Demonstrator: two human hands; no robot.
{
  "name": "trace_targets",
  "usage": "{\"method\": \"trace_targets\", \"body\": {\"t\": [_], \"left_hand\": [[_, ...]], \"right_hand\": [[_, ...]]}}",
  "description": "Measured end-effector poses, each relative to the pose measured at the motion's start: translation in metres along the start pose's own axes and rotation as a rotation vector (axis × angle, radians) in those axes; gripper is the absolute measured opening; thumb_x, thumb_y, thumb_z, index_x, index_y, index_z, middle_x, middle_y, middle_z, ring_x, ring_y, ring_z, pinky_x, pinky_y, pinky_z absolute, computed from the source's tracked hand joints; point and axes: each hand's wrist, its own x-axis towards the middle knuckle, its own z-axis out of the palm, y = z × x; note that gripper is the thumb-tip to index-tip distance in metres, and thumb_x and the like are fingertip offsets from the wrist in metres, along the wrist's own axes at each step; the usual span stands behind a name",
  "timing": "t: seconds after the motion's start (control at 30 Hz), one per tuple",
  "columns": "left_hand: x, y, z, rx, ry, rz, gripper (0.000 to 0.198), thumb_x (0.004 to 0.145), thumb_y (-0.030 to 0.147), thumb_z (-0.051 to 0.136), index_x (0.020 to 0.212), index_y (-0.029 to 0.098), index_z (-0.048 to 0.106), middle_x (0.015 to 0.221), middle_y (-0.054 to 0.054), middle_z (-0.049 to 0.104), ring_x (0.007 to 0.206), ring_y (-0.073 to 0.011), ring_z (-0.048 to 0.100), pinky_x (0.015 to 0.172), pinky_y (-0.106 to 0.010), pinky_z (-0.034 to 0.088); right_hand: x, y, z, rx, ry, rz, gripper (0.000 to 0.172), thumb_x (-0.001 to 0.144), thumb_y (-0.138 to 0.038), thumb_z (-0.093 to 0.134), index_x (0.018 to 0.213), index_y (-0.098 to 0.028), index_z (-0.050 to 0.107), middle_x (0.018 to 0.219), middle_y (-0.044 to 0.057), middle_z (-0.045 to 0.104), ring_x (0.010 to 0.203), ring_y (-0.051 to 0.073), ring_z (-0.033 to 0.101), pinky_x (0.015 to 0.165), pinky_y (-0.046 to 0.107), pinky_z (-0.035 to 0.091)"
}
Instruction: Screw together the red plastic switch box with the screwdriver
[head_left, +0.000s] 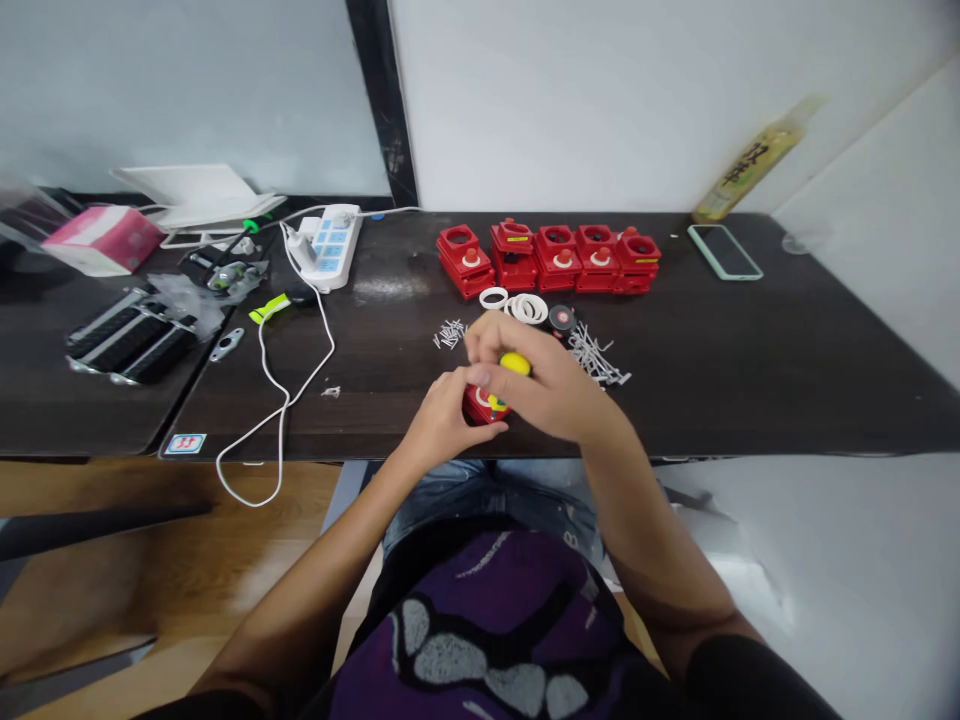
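Both my hands are together over the dark desk (675,390), near its front edge. My left hand (442,420) grips a small red plastic housing (484,405) from the near side. My right hand (536,385) closes around a yellow round button (516,364) on top of that housing, and its fingers hide most of the joint. Just beyond my fingers lie white rubber rings (526,308) and a black disc (562,319). Loose small metal screws lie in piles on both sides (596,355) (450,334). A row of red housings (547,258) stands along the back.
A white power strip (328,247) with a white cable (283,400) trailing over the front edge sits at the left. Further left are a pink box (103,240) and a black device (131,338). A phone (724,252) lies back right, against the wall.
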Motion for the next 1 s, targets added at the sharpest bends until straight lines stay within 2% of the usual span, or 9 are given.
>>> {"method": "trace_targets", "body": {"t": [0.1, 0.2, 0.4, 0.47, 0.63, 0.73, 0.83, 0.9, 1.0], "left_hand": [[0.000, 0.002, -0.001, -0.003, -0.009, 0.000, 0.066, 0.080, 0.039, 0.089, 0.135, 0.025, 0.057, 0.126, -0.011, 0.068, 0.120, -0.0354, 0.064, 0.104, -0.054, 0.051], [-0.001, 0.004, -0.001, 0.012, -0.023, -0.009, 0.063, 0.082, 0.041, 0.087, 0.135, 0.024, 0.056, 0.128, -0.011, 0.068, 0.120, -0.0337, 0.064, 0.105, -0.052, 0.051], [-0.001, 0.001, -0.002, 0.060, -0.007, 0.006, 0.066, 0.079, 0.044, 0.089, 0.133, 0.024, 0.055, 0.131, -0.010, 0.066, 0.120, -0.0330, 0.064, 0.105, -0.051, 0.050], [-0.001, 0.000, -0.002, 0.045, -0.003, 0.012, 0.067, 0.079, 0.044, 0.089, 0.134, 0.025, 0.055, 0.131, -0.010, 0.066, 0.120, -0.0335, 0.064, 0.105, -0.052, 0.050], [0.000, 0.002, -0.002, 0.038, -0.036, 0.010, 0.058, 0.084, 0.044, 0.084, 0.132, 0.025, 0.058, 0.125, -0.008, 0.069, 0.116, -0.0329, 0.066, 0.103, -0.051, 0.052], [-0.001, 0.003, -0.003, 0.058, -0.020, 0.002, 0.055, 0.083, 0.043, 0.086, 0.128, 0.024, 0.060, 0.120, -0.008, 0.069, 0.113, -0.0329, 0.066, 0.102, -0.050, 0.052], [-0.002, 0.004, -0.003, 0.048, -0.003, -0.006, 0.061, 0.081, 0.044, 0.088, 0.130, 0.025, 0.057, 0.123, -0.008, 0.068, 0.115, -0.0330, 0.065, 0.104, -0.050, 0.052], [-0.002, 0.003, -0.004, 0.047, -0.003, -0.006, 0.066, 0.080, 0.043, 0.088, 0.133, 0.025, 0.055, 0.126, -0.009, 0.067, 0.117, -0.0333, 0.065, 0.105, -0.051, 0.051], [-0.001, 0.002, -0.003, 0.041, -0.002, 0.007, 0.069, 0.079, 0.044, 0.089, 0.135, 0.025, 0.053, 0.132, -0.010, 0.066, 0.120, -0.0341, 0.064, 0.107, -0.052, 0.050]], "right_hand": [[-0.007, -0.017, 0.002, -0.288, 0.119, 0.036, 0.017, 0.099, -0.036, 0.067, 0.095, -0.022, 0.058, 0.092, 0.001, 0.058, 0.087, 0.017, 0.053, 0.086, 0.033, 0.045], [-0.012, -0.017, 0.003, -0.256, 0.266, 0.059, 0.031, 0.087, -0.036, 0.082, 0.105, -0.024, 0.060, 0.083, -0.003, 0.060, 0.074, 0.015, 0.053, 0.073, 0.030, 0.044], [-0.015, 0.003, -0.006, -0.200, 0.383, 0.011, 0.029, 0.070, -0.033, 0.095, 0.079, -0.022, 0.069, 0.074, -0.002, 0.068, 0.066, 0.014, 0.056, 0.060, 0.028, 0.043], [-0.016, 0.003, -0.010, -0.147, 0.313, -0.030, 0.021, 0.074, -0.032, 0.093, 0.082, -0.022, 0.076, 0.078, 0.000, 0.073, 0.070, 0.015, 0.062, 0.062, 0.029, 0.047], [-0.014, -0.002, -0.008, 0.164, -0.133, -0.053, 0.012, 0.090, -0.031, 0.081, 0.098, -0.023, 0.083, 0.094, 0.004, 0.081, 0.091, 0.019, 0.074, 0.083, 0.033, 0.057], [-0.013, 0.004, 0.001, 0.389, -0.062, 0.005, 0.016, 0.098, -0.033, 0.071, 0.094, -0.019, 0.078, 0.077, 0.001, 0.072, 0.072, 0.014, 0.067, 0.067, 0.028, 0.052], [-0.013, 0.014, 0.007, 0.642, 0.081, -0.010, 0.030, 0.103, -0.040, 0.062, 0.081, -0.020, 0.063, 0.054, -0.007, 0.052, 0.044, 0.007, 0.043, 0.048, 0.023, 0.036], [-0.013, 0.020, 0.006, 0.699, 0.046, -0.033, 0.036, 0.102, -0.049, 0.062, 0.079, -0.021, 0.056, 0.047, -0.011, 0.045, 0.037, 0.006, 0.032, 0.043, 0.023, 0.030], [-0.011, 0.026, 0.004, 0.654, 0.015, 0.005, 0.039, 0.090, -0.050, 0.079, 0.081, -0.023, 0.053, 0.050, -0.012, 0.047, 0.038, 0.005, 0.034, 0.042, 0.022, 0.030]]}}
